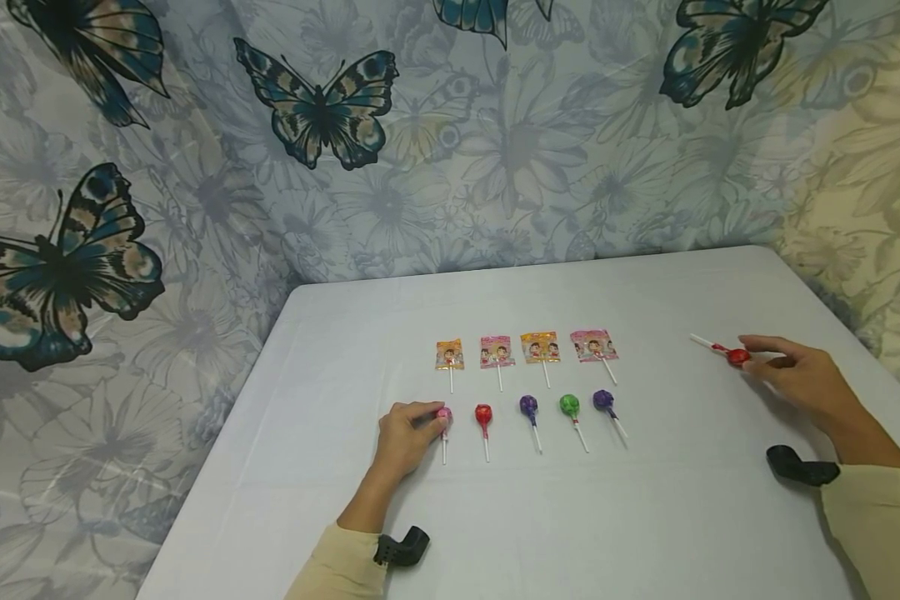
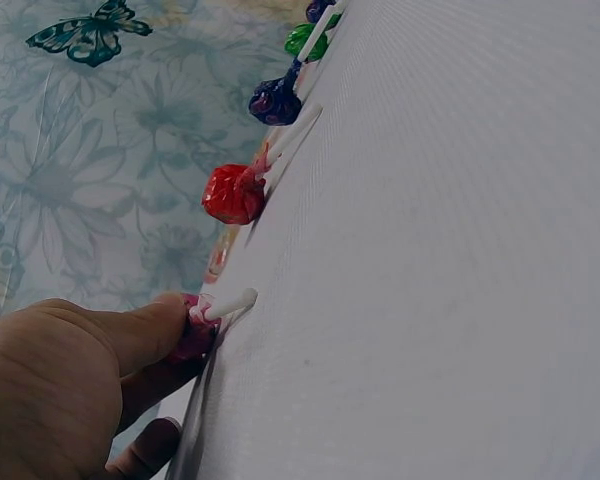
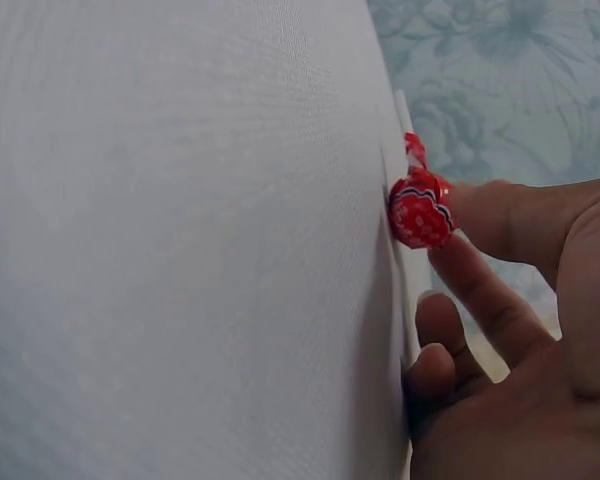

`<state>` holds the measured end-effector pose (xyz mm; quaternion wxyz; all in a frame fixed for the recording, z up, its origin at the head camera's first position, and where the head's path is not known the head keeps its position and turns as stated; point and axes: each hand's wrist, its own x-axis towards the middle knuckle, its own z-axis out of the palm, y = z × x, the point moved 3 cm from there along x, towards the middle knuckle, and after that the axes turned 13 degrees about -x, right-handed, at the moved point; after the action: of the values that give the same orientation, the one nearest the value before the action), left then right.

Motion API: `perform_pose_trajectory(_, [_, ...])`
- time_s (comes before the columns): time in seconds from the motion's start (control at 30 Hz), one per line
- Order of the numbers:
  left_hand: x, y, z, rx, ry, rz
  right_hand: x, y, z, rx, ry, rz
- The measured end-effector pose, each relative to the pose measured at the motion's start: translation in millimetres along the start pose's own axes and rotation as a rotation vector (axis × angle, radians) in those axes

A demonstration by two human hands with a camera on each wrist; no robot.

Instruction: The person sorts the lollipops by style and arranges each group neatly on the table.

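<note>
My left hand [image 1: 407, 437] pinches the head of a pink-wrapped lollipop [image 1: 445, 414] between thumb and forefinger; its white stick points toward me on the table. In the left wrist view the thumb covers part of that pink lollipop [image 2: 193, 330]. Off to the right, my right hand [image 1: 802, 379] holds a red-wrapped lollipop [image 1: 737, 357] by its head, the stick pointing left and away. The right wrist view shows this red lollipop [image 3: 421, 212] between thumb and forefinger, close to the tabletop, with the other fingers bent below.
Beside the pink one lie another red lollipop [image 1: 483, 415], a purple one [image 1: 528, 406], a green one [image 1: 570, 406] and another purple one [image 1: 603, 401]. Behind them is a row of flat-packet lollipops, orange [image 1: 450, 355] and pink [image 1: 593, 345]. Butterfly-patterned cloth [image 1: 450, 192] rises behind the white table [image 1: 345, 333].
</note>
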<state>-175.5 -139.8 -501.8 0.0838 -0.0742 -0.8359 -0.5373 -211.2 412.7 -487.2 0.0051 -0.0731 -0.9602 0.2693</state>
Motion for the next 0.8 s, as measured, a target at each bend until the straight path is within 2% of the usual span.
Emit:
perform_pose_trajectory(0.33, [-0.4,1.4,-0.5,0.004,-0.001,-0.005,5.8,0.8,4.5,-0.045,-0.025,-0.021])
perform_pose_trajectory(0.67, [-0.5,-0.8,-0.4,0.002,-0.001,-0.016,5.8,-2.4,4.1,-0.067,0.012,-0.022])
perform_pose_trajectory(0.8, [-0.5,-1.4,-0.1,-0.002,-0.005,-0.017,4.0,-2.1,1.3,-0.059,0.055,-0.023])
